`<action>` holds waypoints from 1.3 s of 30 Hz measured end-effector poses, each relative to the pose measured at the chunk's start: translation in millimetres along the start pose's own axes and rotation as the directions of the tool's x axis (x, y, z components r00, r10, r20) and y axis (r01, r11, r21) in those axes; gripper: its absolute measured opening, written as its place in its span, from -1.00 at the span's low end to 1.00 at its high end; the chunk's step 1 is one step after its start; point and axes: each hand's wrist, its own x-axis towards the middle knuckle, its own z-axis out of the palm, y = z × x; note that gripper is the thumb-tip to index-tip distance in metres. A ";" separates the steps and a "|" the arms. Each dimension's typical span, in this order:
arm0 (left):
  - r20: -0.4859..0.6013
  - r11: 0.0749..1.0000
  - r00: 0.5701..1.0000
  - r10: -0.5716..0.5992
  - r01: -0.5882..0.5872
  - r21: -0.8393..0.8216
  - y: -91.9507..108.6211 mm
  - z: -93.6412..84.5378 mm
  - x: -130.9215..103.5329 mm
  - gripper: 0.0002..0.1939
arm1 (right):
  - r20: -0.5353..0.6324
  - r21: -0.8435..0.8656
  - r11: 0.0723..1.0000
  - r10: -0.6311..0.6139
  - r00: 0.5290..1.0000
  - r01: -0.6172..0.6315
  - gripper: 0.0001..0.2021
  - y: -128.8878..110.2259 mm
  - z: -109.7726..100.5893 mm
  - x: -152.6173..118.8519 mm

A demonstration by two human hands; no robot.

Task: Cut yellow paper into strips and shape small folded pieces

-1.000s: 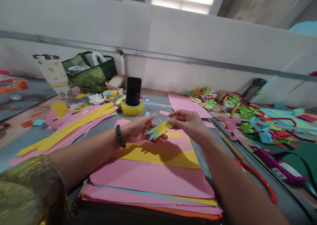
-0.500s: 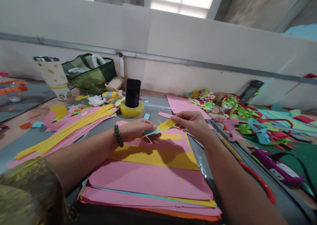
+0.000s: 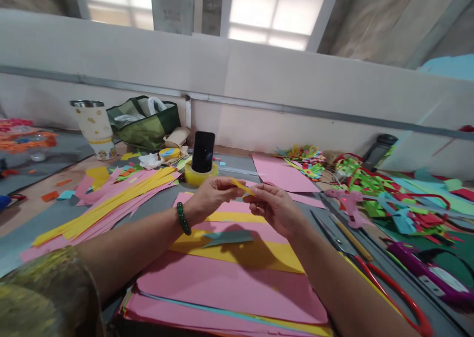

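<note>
Between my two hands is a small strip of yellow paper, raised above a stack of coloured paper. My left hand, with a green bead bracelet at the wrist, pinches its left end. The fingers of my right hand are closed on the other end. Below them a folded blue paper piece lies on a wide yellow strip. Under that is the pink paper stack, with blue and yellow edges showing at the front.
Red-handled scissors, a pink glue gun and a purple power strip lie to the right. Yellow and pink strips spread at left. A phone stands in a tape roll; a tumbler stands behind.
The blue piece has left my left hand and now lies on the stack. My hands have come together, and my left fingers have taken hold of the yellow strip. The view has tilted up slightly.
</note>
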 end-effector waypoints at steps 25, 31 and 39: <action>-0.043 0.943 0.988 -0.148 0.128 -0.308 -9.7 6.5 -2.7 -0.71 | 0.019 -0.549 0.775 -0.364 0.931 0.314 -0.72 2.1 6.5 -8.7; -0.014 0.899 0.969 -0.245 0.222 -0.377 -7.0 9.0 -4.5 -0.69 | -0.021 -0.450 0.855 -0.299 0.954 0.258 -0.70 5.6 6.7 -6.5; -0.049 0.923 0.966 -0.254 0.227 -0.311 -7.6 6.9 -5.6 -0.66 | -0.003 -0.432 0.882 -0.210 0.978 0.188 -0.66 5.9 5.6 -6.6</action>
